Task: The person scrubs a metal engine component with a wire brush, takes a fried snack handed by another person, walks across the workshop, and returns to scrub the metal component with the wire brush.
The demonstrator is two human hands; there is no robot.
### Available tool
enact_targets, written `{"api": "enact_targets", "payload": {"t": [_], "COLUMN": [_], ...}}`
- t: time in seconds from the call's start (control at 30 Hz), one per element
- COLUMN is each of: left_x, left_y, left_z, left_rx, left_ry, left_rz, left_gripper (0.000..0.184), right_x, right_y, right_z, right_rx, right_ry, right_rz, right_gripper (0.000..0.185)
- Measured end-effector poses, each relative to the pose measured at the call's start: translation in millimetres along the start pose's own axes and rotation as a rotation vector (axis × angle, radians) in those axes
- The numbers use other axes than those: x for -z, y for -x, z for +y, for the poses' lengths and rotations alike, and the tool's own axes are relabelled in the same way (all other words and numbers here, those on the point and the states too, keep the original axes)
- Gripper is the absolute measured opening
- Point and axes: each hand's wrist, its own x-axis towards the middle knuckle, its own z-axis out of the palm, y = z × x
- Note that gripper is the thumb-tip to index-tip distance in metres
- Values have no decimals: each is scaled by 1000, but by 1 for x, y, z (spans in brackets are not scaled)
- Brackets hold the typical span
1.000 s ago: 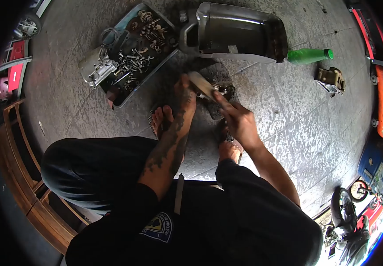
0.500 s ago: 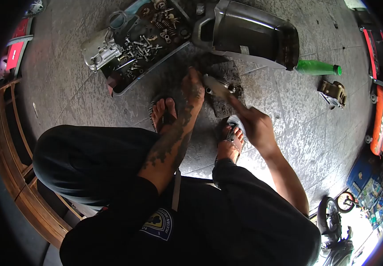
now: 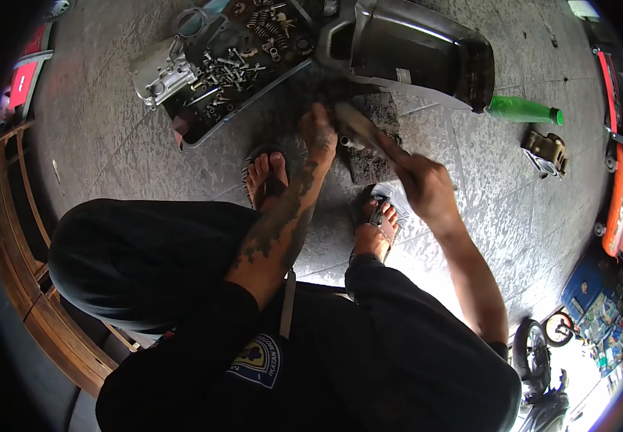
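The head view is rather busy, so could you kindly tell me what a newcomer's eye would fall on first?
Probably the bright green bottle, lying on the floor at upper right beside the dark container. Next would likely come the tray of loose metal parts at upper left, then the right hand gripping a long, blurred tool right of centre.

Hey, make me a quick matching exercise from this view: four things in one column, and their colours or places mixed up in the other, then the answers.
Things:
1. bottle
2. bolts
3. tool
4. bench

Colours or places:
A. brown, at the picture's left edge
B. held in the right hand
C. green, lying on its side
D. loose in the tray

Pairs: 1-C, 2-D, 3-B, 4-A
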Motion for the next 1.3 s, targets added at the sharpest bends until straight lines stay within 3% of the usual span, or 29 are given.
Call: {"api": "enact_targets", "payload": {"t": [0.13, 0.2, 0.23, 0.3, 0.47, 0.53, 0.6, 0.67, 0.7, 0.87, 0.97, 1.03, 1.07, 1.1, 1.2, 1.23, 1.3], "left_x": [-1, -11, -10, -1, -4, -7, -15, -9, -8, -3, -9, 0, 2, 4, 7, 8, 14], "left_y": [13, 10, 4, -3, 4, 15, 14, 11, 8, 14, 8, 7, 5, -2, -6, 0, 15], "left_z": [18, 14, 2, -19, 3, 3, 11, 0, -4, 6, -1, -6, 2, -8, -15, -2, 32], "left_rx": [-12, 28, 28, -117, -43, 9, 85, 12, -53, 74, 42, -3, 90, 185, 121, 115, 338], "left_ry": [-194, 213, 208, -87, -59, -83, 313, 205, 106, 123, 188, 154, 100, 47, -55, -55, 115], "left_rz": [48, 32, 30, 47, 81, 45, 97, 103, 99, 30, -12, -2, -34, -65, -78, -91, -228], "left_gripper": [42, 41, 41, 41, 42, 42, 42, 44, 45, 49, 51, 51, 52, 53, 53, 53, 50], "right_x": [22, -12, -19, -21, 11, 0, -17, -16, 1, 6, -21, -4, 15, 33, 53, 51, 41], "right_y": [15, -11, -27, -23, 7, -17, -25, -20, -10, -4, -27, -8, 10, 28, 76, 81, 85], "right_z": [-6, -7, -10, -10, -2, -17, -10, -12, -17, -18, -10, -11, -5, 6, 24, 21, 12], "right_rx": [-63, 35, -30, -1, -113, -54, 18, 65, -43, -84, 35, -55, -124, -137, -273, -195, -271], "right_ry": [-9, 57, 48, 22, 4, 47, 124, 101, 177, 218, 183, 153, 170, 197, 101, 85, 28], "right_rz": [-100, -9, -4, 21, -19, -47, -27, 23, -73, -75, 32, -32, -62, -40, 116, 214, 314], "right_gripper": [49, 46, 44, 44, 43, 39, 40, 44, 44, 48, 36, 28, 25, 28, 35, 37, 41]}}
